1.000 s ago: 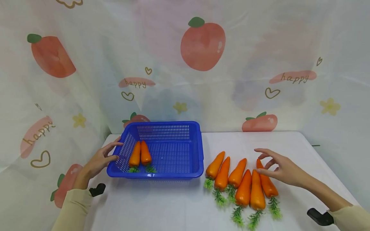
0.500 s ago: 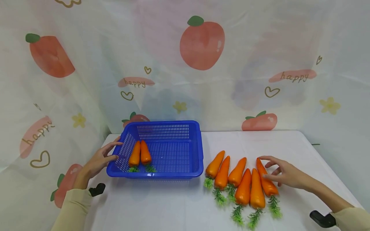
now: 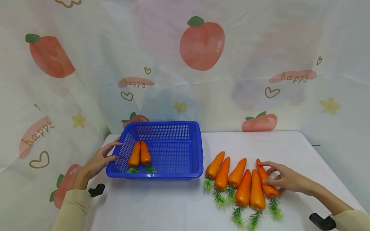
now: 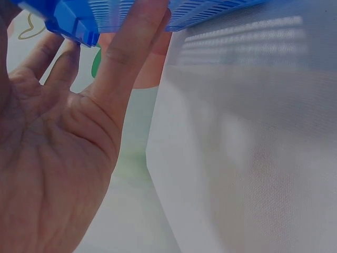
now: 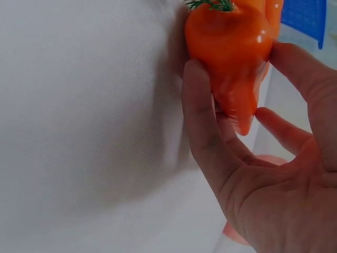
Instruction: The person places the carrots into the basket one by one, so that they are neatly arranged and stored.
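Note:
My left hand (image 3: 97, 162) grips the left rim of a blue plastic basket (image 3: 173, 175), thumb over the edge. In the left wrist view the basket (image 4: 73, 21) hangs over that hand's fingertips. Inside it, at the left, two orange carrots (image 3: 135, 155) lie side by side with leafy green tops. My right hand (image 3: 290, 179) pinches the rightmost carrot (image 3: 263, 178) of a group on the table. Thumb and fingers sit on opposite sides of this carrot (image 5: 229, 37) in the right wrist view, its tip pointing into the palm.
Several other carrots (image 3: 243, 189) lie close together left of the right hand, green tops toward the near edge. A white cloth covers the table (image 3: 162, 205). A printed fabric backdrop (image 3: 231, 106) stands behind and at both sides.
My right hand has come down onto the rightmost carrot, and its fingers have closed around it. The left hand stays on the basket's rim.

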{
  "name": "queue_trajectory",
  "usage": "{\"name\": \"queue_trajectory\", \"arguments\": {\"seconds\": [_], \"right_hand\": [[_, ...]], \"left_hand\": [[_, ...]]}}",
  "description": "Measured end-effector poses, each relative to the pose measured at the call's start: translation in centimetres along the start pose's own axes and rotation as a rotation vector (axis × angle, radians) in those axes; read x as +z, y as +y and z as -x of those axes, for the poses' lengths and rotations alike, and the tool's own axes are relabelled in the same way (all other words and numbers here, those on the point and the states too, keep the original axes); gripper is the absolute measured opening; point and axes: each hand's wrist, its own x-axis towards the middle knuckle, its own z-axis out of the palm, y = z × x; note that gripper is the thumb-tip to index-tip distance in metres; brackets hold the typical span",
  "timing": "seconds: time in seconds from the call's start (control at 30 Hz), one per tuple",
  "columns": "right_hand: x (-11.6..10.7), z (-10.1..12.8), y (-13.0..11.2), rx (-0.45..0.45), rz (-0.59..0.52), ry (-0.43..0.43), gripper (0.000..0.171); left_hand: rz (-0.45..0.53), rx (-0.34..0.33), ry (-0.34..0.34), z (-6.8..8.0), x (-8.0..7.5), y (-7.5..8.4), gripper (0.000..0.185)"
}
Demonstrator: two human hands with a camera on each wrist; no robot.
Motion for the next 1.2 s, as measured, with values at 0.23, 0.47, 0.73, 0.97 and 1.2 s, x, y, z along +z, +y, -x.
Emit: {"name": "queue_trajectory", "arguments": {"seconds": [0.23,0.47,0.73,0.97,1.2], "right_hand": [[0.11,0.06,0.06,0.001,0.006,0.006,0.075],[0.23,-0.02,0.00,0.008,0.027,0.011,0.074],[0.41,-0.05,-0.18,0.006,0.045,0.017,0.075],[0.50,-0.15,-0.39,-0.007,0.081,0.028,0.074],[0.11,-0.54,-0.26,-0.046,0.065,-0.006,0.072]], "left_hand": [[0.000,0.003,0.002,0.07,0.06,0.23,0.056],[-0.016,-0.006,0.008,0.20,0.25,0.62,0.057],[-0.026,-0.003,0.011,0.31,0.24,0.78,0.056],[-0.019,-0.001,0.011,0.33,0.25,0.78,0.056],[-0.009,-0.001,0.007,0.31,0.24,0.75,0.056]]}}
